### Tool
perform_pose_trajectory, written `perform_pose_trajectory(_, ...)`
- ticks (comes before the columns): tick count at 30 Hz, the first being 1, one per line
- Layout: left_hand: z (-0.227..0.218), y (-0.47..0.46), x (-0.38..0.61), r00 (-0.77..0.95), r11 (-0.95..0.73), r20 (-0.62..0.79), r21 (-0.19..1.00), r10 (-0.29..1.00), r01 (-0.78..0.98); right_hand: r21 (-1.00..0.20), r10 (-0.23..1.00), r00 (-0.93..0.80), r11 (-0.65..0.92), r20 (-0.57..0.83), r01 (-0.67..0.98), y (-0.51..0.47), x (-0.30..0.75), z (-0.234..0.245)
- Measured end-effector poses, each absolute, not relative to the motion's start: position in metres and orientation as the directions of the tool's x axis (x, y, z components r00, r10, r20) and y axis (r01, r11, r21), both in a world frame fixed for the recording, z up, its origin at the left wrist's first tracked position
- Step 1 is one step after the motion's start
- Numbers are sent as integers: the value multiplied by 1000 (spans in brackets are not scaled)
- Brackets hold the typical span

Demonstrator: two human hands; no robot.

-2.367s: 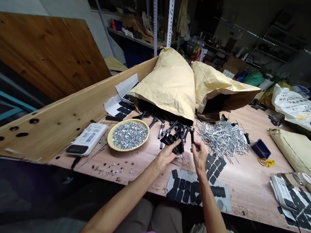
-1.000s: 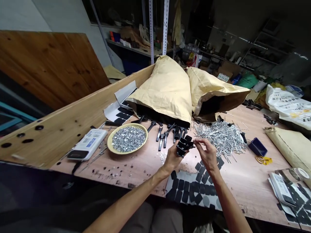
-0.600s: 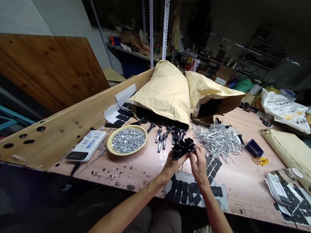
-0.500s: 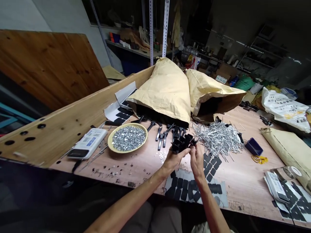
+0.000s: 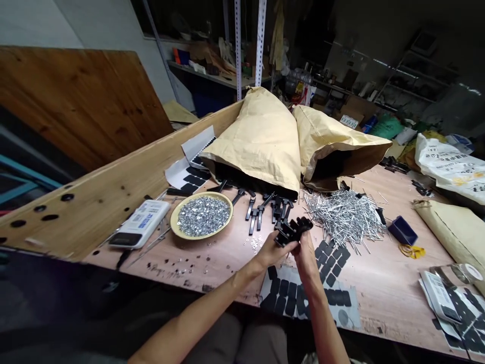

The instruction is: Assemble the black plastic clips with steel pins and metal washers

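Observation:
Closed around a bunch of black plastic parts [image 5: 291, 232] is my left hand [image 5: 272, 251], over the middle of the table. My right hand [image 5: 305, 253] meets it from the right, its fingers closed on the same bunch; the fingertips are partly hidden behind the parts. More black plastic parts with flat handles [image 5: 255, 218] lie just beyond my hands. To the right is a heap of thin metal pins [image 5: 346, 215]. A few small washers [image 5: 255, 243] are scattered left of my left hand, and a yellow bowl [image 5: 174, 222] full of small shiny metal pieces stands further left.
Two large paper sacks [image 5: 261, 136] lie open-mouthed at the back. A backing sheet with black pads [image 5: 343, 317] lies near the front edge. A white digital scale [image 5: 142, 222] is at left; a dark blue tray [image 5: 402, 231] and yellow bands [image 5: 412, 251] are at right.
My hands have come slightly down and closer together. The bunch of black parts has turned, and the part held apart by my right hand now sits against the others.

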State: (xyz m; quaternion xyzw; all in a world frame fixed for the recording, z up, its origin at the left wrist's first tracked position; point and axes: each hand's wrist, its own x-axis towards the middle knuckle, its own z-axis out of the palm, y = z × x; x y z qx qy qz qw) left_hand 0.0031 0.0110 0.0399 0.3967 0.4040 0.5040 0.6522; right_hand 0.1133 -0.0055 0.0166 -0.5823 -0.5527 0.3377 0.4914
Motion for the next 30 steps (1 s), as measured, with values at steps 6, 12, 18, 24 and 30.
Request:
perform_pose_trajectory(6,37,8,9,82,124,-98,883,992,-452,-870,926,276,100,259,483,-13,107,10)
perform_pose_trajectory(12,36,13,13,15,225,-237,899,971,-375,-848,921,331,1,207,530,-10,106,19)
perform_pose_trajectory(18,39,7,14,-18,235,-265,882,964,-408,-882,914,286,136,287,452,-9,105,21)
perform_pose_trajectory(24,41,14,8,156,85,-31,931,987,-354,-926,922,315,102,225,363,-10,104,14)
perform_pose_trajectory(30,31,26,7,265,287,-176,833,948,-473,-906,951,199,143,238,399,-6,107,2)
